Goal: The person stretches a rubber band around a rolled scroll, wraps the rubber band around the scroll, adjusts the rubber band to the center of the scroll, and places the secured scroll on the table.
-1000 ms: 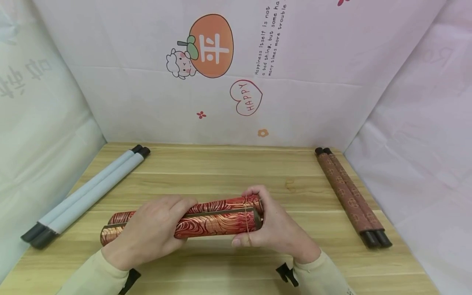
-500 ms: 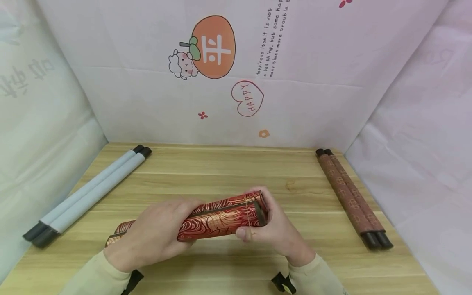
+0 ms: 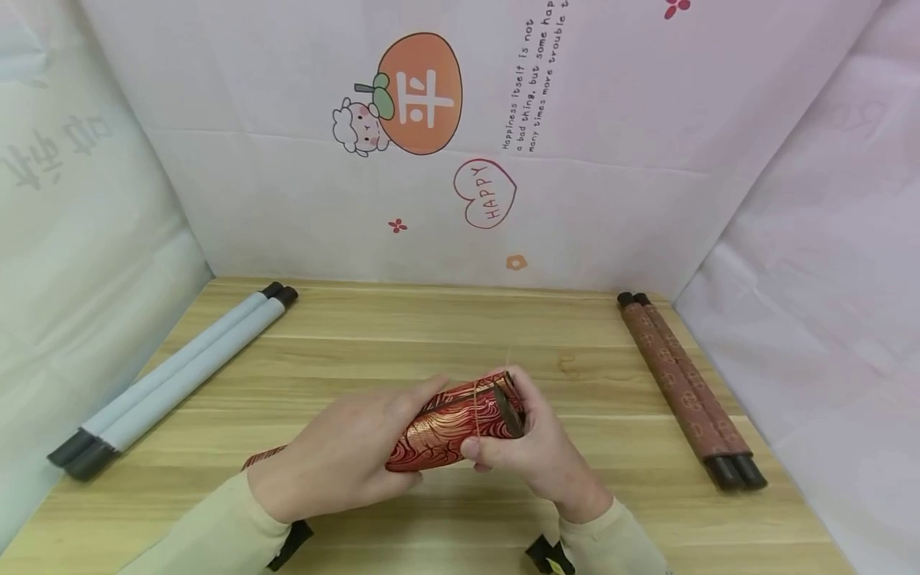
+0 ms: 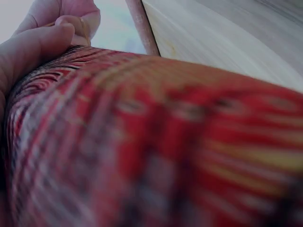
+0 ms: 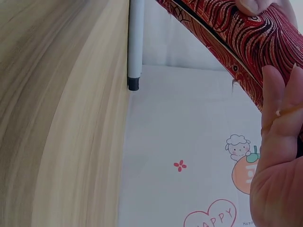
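A red-and-gold patterned scroll (image 3: 438, 435), rolled from both ends into two side-by-side rolls, is held over the table between both hands. My left hand (image 3: 345, 451) grips it round the middle, covering most of its left part. At the right end, my right hand (image 3: 535, 447) holds it between thumb and fingers. A thin rubber band (image 3: 476, 411) crosses the scroll near that end. In the right wrist view the rubber band (image 5: 279, 114) also runs across the right fingers. Blurred red pattern of the scroll (image 4: 156, 142) fills most of the left wrist view.
On the table's left lies a pale blue double scroll (image 3: 180, 367) with black end caps. A brown patterned double scroll (image 3: 679, 383) lies at the right. A loose rubber band (image 3: 568, 363) rests on the wooden table (image 3: 431, 327). White printed cloth (image 3: 287, 200) walls the back and sides.
My left hand has slid right along the scroll, nearer the right hand. The scroll's right end has tilted up and the right thumb has moved onto its front.
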Available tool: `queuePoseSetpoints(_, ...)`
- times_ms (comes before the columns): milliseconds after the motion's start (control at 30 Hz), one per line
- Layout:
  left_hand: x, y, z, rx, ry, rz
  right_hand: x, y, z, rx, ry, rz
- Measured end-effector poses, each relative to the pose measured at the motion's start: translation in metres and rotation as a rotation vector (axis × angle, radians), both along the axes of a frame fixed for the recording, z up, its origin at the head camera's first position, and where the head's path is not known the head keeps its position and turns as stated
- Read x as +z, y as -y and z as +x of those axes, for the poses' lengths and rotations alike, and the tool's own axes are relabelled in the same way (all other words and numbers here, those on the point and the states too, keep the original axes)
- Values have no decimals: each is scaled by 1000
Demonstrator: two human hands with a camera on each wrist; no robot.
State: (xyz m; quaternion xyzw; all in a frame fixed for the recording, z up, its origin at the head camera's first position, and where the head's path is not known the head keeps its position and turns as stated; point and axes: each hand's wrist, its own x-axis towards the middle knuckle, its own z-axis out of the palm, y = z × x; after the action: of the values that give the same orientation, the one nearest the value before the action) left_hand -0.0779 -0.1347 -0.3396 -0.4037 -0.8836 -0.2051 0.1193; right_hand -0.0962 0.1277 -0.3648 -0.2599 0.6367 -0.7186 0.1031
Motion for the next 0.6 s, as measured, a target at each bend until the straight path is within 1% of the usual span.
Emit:
queuePoseSetpoints(167,-1,-7,-1,-45,-63,29,0,2,1,10,-15,-7)
queuePoseSetpoints(333,1,-12,0,-54,-115,18,0,3,2,20,21,1)
queuePoseSetpoints(433,2,-13,2,-43,-112,11,0,2,3,14,41,10)
queuePoseSetpoints(600,2,-14,2,-13,-86,13,0,2,4,4,34,25)
